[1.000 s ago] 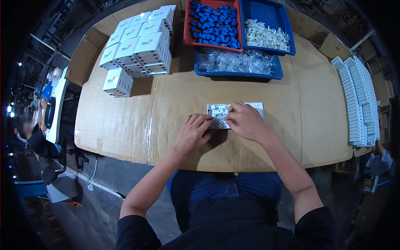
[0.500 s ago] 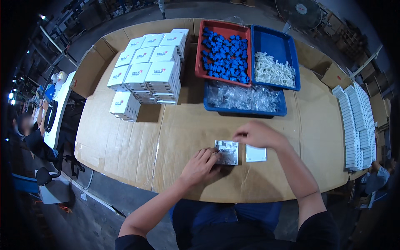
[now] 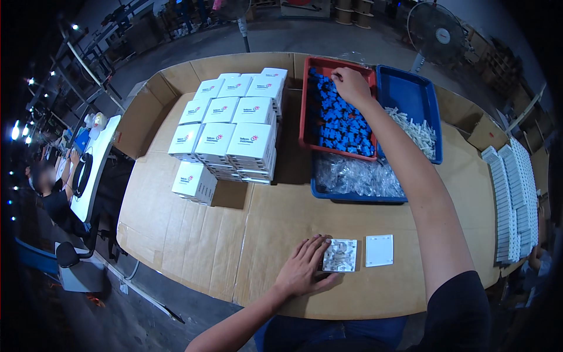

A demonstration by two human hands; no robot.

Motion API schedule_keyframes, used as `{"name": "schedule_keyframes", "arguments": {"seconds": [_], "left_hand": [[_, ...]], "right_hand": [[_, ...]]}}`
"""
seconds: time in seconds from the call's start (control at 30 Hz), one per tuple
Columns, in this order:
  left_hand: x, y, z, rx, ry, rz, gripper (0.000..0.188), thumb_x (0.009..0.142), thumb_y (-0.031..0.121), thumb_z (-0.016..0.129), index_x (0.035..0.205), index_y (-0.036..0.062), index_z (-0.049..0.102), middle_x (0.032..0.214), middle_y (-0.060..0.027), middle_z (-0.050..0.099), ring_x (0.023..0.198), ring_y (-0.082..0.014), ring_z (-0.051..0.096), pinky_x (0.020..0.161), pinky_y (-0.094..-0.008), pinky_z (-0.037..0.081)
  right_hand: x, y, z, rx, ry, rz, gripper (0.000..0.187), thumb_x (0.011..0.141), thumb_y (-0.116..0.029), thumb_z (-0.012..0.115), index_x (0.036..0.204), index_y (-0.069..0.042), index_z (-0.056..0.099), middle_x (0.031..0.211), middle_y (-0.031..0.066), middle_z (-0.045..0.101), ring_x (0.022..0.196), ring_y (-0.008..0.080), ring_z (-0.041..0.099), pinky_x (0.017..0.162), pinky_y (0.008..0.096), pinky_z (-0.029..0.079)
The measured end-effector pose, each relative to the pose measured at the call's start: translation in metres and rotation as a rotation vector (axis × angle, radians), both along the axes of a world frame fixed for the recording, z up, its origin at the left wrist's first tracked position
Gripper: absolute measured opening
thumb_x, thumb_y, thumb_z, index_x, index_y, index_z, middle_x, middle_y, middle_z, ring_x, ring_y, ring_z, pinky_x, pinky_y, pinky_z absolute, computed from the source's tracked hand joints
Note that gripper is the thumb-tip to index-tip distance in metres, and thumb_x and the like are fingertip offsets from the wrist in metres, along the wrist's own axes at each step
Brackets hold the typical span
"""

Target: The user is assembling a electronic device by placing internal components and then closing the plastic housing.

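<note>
My left hand point(image 3: 304, 267) lies on the cardboard, fingers stretched out along the left edge of a white square plastic box base point(image 3: 339, 256) with moulded inner parts. Its thumb is spread near the base's lower edge. To the right of the base lies a flat white square cover point(image 3: 379, 250). My right hand point(image 3: 353, 87) reaches into the upper part of a red tray point(image 3: 305, 111) of small blue plastic pieces point(image 3: 340, 126). Its fingers are bent together over the pieces, and whatever they pinch is hidden.
A blue tray point(image 3: 404, 82) holds white slender pieces point(image 3: 413, 130); a nearer one has clear plastic bags point(image 3: 358, 176). White boxes point(image 3: 220, 139) are stacked left, white plastic units point(image 3: 516, 199) at the right edge. A person point(image 3: 56, 188) sits at a far-left table.
My right hand has moved from beside the box base, away from me, into the red tray. My left hand stays by the base, its fingers now flatter. The view has shifted.
</note>
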State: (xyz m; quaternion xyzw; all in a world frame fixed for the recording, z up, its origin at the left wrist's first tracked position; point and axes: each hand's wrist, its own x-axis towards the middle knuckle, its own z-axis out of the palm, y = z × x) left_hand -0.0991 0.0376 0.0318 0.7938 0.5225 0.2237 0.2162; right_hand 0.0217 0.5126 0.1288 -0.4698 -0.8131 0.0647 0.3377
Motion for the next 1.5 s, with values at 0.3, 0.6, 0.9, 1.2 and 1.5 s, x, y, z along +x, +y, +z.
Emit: {"name": "schedule_keyframes", "arguments": {"seconds": [0.3, 0.6, 0.9, 1.2, 1.5], "left_hand": [[-0.003, 0.002, 0.005, -0.040, -0.033, 0.023, 0.082, 0.090, 0.053, 0.069, 0.146, -0.0016, 0.045, 0.151, -0.0190, 0.047, 0.147, -0.0339, 0.040, 0.124, -0.0473, 0.028], [0.002, 0.010, 0.004, -0.022, -0.060, -0.008, 0.082, 0.090, 0.052, 0.070, 0.146, -0.0019, 0.045, 0.151, -0.0193, 0.047, 0.148, -0.0337, 0.039, 0.125, -0.0471, 0.028], [0.003, -0.005, 0.005, 0.005, -0.024, 0.022, 0.080, 0.087, 0.053, 0.073, 0.141, -0.0013, 0.048, 0.148, -0.0211, 0.050, 0.145, -0.0352, 0.042, 0.123, -0.0491, 0.029], [0.011, -0.005, 0.005, 0.078, -0.008, 0.049, 0.083, 0.081, 0.045, 0.079, 0.142, -0.0008, 0.047, 0.144, -0.0200, 0.053, 0.139, -0.0375, 0.047, 0.120, -0.0490, 0.034], [0.013, -0.009, -0.003, 0.069, -0.003, 0.080, 0.081, 0.082, 0.044, 0.080, 0.144, 0.0020, 0.048, 0.145, -0.0185, 0.051, 0.139, -0.0367, 0.047, 0.120, -0.0472, 0.034]], "right_hand": [[-0.075, 0.038, -0.017, 0.084, -0.305, -0.151, 0.036, 0.096, -0.028, 0.065, 0.126, -0.009, 0.070, 0.127, 0.0161, 0.066, 0.124, 0.0344, 0.061, 0.101, 0.0508, 0.052], [-0.050, 0.031, -0.015, 0.006, 0.268, -0.032, 0.019, 0.084, -0.015, 0.080, 0.103, -0.015, 0.075, 0.119, 0.0108, 0.064, 0.109, 0.0305, 0.066, 0.090, 0.0458, 0.054], [0.051, -0.192, 0.050, 0.924, 0.267, 0.220, 0.033, 0.070, 0.004, 0.086, 0.098, -0.012, 0.076, 0.121, 0.0111, 0.065, 0.091, 0.0239, 0.062, 0.074, 0.0342, 0.053], [0.139, -0.333, 0.076, 0.921, 0.248, 0.228, 0.031, 0.071, 0.003, 0.086, 0.096, -0.010, 0.072, 0.125, 0.0190, 0.069, 0.096, 0.0281, 0.068, 0.074, 0.0327, 0.056], [0.164, -0.403, 0.075, 0.381, 0.718, 0.319, 0.031, 0.087, 0.010, 0.074, 0.113, -0.004, 0.062, 0.124, 0.0278, 0.069, 0.113, 0.0379, 0.071, 0.088, 0.0413, 0.064]]}}
